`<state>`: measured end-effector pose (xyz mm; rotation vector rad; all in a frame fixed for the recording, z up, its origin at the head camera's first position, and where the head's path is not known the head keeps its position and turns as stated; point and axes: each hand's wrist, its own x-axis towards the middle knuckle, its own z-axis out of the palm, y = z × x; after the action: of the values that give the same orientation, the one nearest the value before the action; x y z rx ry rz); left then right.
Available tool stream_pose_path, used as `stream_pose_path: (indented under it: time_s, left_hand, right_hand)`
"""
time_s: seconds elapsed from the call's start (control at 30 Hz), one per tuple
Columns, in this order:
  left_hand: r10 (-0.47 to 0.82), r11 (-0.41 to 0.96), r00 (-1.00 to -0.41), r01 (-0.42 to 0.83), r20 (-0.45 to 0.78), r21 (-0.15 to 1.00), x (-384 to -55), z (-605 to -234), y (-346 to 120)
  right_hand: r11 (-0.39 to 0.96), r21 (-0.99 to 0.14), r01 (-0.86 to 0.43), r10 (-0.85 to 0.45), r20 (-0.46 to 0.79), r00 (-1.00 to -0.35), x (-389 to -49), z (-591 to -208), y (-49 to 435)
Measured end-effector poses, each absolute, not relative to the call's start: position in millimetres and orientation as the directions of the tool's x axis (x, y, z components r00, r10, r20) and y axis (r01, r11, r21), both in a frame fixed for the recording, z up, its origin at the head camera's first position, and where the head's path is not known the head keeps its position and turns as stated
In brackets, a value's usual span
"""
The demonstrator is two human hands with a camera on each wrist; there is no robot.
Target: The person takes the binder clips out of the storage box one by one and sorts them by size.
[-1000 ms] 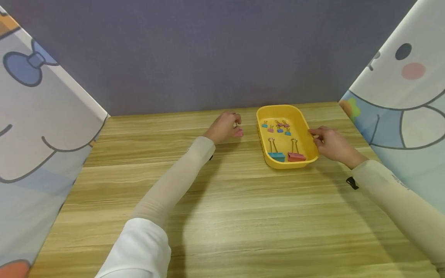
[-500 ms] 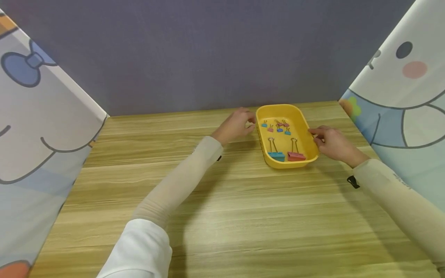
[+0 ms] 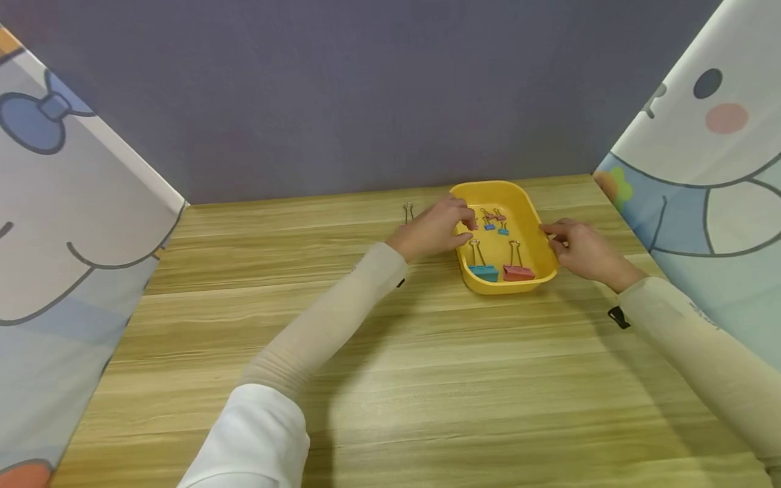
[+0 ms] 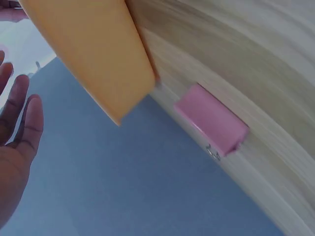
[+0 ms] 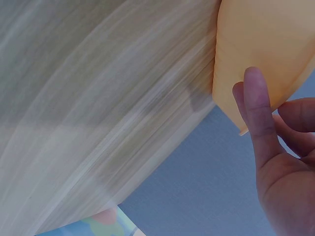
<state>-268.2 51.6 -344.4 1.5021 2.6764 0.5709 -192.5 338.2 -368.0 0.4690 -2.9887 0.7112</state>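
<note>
A yellow plastic tray stands near the back of the table. My left hand hangs over its left rim, fingers loosely bent above the small clips; nothing shows between the fingers in the left wrist view. At the right rim, my right hand pinches the tray wall, thumb outside. Inside lie a large teal binder clip, a large red binder clip and several small binder clips, some hidden by my left fingers. A large pink binder clip lies on the table left of the tray, mostly behind my left hand in the head view.
The wooden tabletop stretches out toward me in front of the tray. A grey-blue panel rises at its back edge, and printed cartoon panels flank both sides.
My left hand has moved right, away from the pink binder clip and over the tray's left rim. The right hand has kept its hold on the tray.
</note>
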Motion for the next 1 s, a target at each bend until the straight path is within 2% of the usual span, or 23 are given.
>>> stream_pose_path:
  time_s: [0.33, 0.57, 0.7, 1.0]
  left_hand:
    - [0.870, 0.462, -0.492, 0.838, 0.036, 0.290, -259, -346, 66]
    - [0.902, 0.402, -0.431, 0.836, -0.006, 0.373, -256, -350, 73]
    - [0.904, 0.403, -0.424, 0.813, -0.047, 0.419, -252, -352, 74]
    - [0.921, 0.368, -0.385, 0.821, -0.053, 0.437, -246, -357, 90]
  right_hand:
    - [0.852, -0.435, -0.292, -0.280, 0.094, -0.955, -192, -368, 337]
    - [0.853, -0.438, -0.285, -0.277, 0.083, -0.957, -190, -366, 336]
    - [0.855, -0.433, -0.284, -0.275, 0.084, -0.958, -188, -365, 334]
    - [0.854, -0.424, -0.301, -0.278, 0.116, -0.954, -188, -365, 333]
